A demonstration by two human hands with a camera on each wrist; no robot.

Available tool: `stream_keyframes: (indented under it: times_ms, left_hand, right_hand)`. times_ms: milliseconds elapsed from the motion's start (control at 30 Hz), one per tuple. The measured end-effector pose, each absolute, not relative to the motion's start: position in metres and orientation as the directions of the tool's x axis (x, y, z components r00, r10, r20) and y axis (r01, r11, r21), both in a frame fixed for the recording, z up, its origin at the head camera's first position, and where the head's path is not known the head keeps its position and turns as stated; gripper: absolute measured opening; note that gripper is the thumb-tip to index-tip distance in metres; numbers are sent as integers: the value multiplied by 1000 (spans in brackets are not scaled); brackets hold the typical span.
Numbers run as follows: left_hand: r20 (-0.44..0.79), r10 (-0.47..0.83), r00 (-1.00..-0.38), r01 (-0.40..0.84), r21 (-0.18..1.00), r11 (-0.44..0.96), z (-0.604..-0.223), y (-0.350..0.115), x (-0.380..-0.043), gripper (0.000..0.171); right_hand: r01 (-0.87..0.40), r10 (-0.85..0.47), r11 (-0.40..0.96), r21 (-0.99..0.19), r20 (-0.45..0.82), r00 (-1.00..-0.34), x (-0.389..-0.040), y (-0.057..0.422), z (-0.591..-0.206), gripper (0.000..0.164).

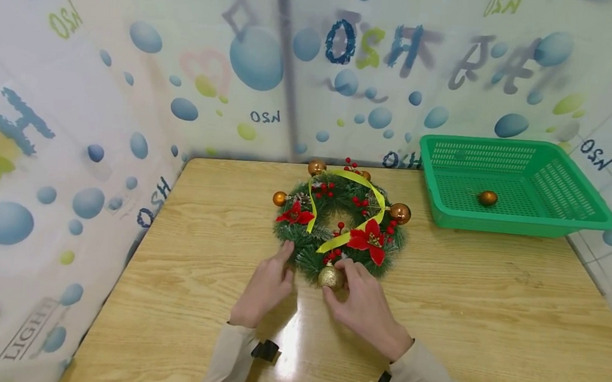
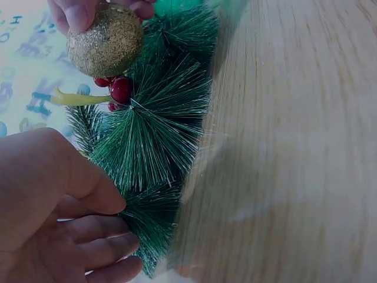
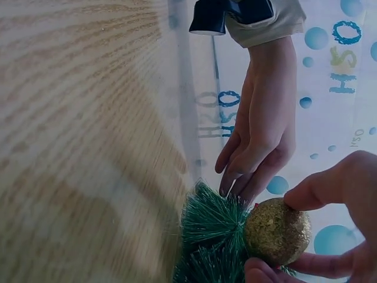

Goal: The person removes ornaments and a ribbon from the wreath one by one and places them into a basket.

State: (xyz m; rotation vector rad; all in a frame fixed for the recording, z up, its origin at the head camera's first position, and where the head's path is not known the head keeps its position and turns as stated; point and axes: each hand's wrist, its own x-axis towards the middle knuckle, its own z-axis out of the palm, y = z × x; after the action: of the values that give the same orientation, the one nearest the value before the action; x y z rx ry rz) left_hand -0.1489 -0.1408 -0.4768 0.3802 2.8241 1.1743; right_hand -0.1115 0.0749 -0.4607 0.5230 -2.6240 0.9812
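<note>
A green Christmas wreath (image 1: 302, 238) with red poinsettias, berries and a yellow-green ribbon lies on the wooden table. At its near side, my right hand (image 1: 364, 303) pinches a gold glitter ball ornament (image 1: 330, 276) between thumb and fingers, as the right wrist view also shows with the ball (image 3: 277, 232) close against the needles. My left hand (image 1: 263, 286) rests its loosely extended fingers on the wreath's near left edge. In the left wrist view, the thumb and fingers of this hand (image 2: 65, 218) meet the green needles (image 2: 147, 147).
Copper-coloured balls (image 1: 400, 213) sit around the wreath's outer edge. A green plastic basket (image 1: 524, 226) stands at the back right of the table (image 1: 468, 324), holding one copper ornament (image 1: 487, 198). Patterned curtains (image 1: 212, 76) hang behind and beside the table.
</note>
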Motion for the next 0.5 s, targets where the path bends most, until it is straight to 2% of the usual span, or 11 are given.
stream_keyframes:
  times_ms: [500]
  left_hand:
    - [14,252,-968,186,714,675,-475,-140,-148,68]
  right_hand:
    - [-431,-204,726,-535,431,-879,-109,78,-454,44]
